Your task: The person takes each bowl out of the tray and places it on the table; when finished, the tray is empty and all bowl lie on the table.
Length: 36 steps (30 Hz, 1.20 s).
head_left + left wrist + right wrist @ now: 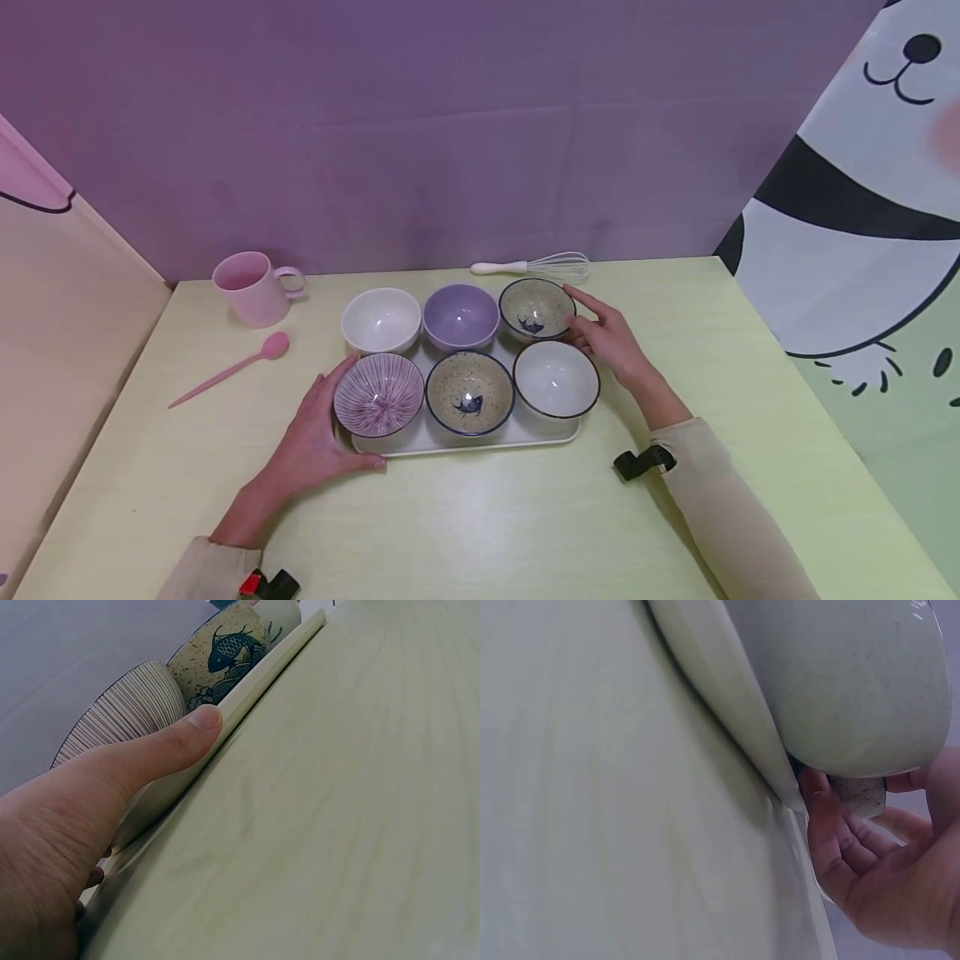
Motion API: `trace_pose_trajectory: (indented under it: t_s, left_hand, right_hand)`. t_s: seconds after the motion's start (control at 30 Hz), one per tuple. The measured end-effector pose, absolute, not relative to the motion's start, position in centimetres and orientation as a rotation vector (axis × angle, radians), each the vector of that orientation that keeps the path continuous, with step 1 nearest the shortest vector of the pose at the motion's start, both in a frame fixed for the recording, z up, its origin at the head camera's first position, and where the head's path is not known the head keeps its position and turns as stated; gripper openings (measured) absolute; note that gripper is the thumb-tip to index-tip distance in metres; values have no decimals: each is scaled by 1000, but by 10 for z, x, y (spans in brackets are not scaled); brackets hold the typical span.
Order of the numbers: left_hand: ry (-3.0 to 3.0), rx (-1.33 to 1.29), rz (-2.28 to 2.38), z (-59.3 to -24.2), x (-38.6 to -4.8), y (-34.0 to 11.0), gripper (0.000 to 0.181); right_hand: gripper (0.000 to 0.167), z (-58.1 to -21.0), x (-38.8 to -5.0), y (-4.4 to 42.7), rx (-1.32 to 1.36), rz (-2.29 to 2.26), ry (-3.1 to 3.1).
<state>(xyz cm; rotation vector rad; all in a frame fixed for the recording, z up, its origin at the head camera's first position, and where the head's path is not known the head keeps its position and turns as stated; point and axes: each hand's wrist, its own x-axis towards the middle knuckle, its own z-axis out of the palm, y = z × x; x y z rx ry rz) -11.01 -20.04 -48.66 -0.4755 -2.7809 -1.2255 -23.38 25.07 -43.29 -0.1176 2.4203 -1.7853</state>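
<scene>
Six bowls stand in two rows on a white tray. My left hand grips the tray's left end, its thumb along the front rim and its fingers beside the pink-striped bowl. At the back right, my right hand holds the speckled bowl by its right side, index finger stretched along the rim; lower fingers lie by the tray's edge. Between them are a front speckled bowl, a white dark-rimmed bowl, a purple bowl and a white bowl.
A pink mug stands at the table's back left, with a pink spoon in front of it. A whisk lies behind the bowls near the back edge. A purple backdrop rises behind the table.
</scene>
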Motion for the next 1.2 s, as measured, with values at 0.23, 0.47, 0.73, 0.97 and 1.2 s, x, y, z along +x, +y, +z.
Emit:
trace_pose_trajectory:
  t_s: [0.23,0.47,0.73,0.97,1.2]
  left_hand:
    - [-2793,-448,-1230,-486,-110,-199,154]
    - [-2787,-455,-1244,-486,-110,-199,154]
    - [-2789,-458,-1224,-486,-110,-200,155]
    - [-2791,-457,-1214,-485,-110,-200,155]
    - [-2783,-462,-1241,-485,-110,-200,155]
  right_hand:
    - [61,-436,-234,247,-34,-1814,2476]
    - [62,-434,-232,247,31,-1886,2464]
    - [66,-426,-232,249,52,-2003,2369]
    - [65,-422,-230,261,60,-2082,2303]
    - [63,-421,-226,281,78,-2156,2288]
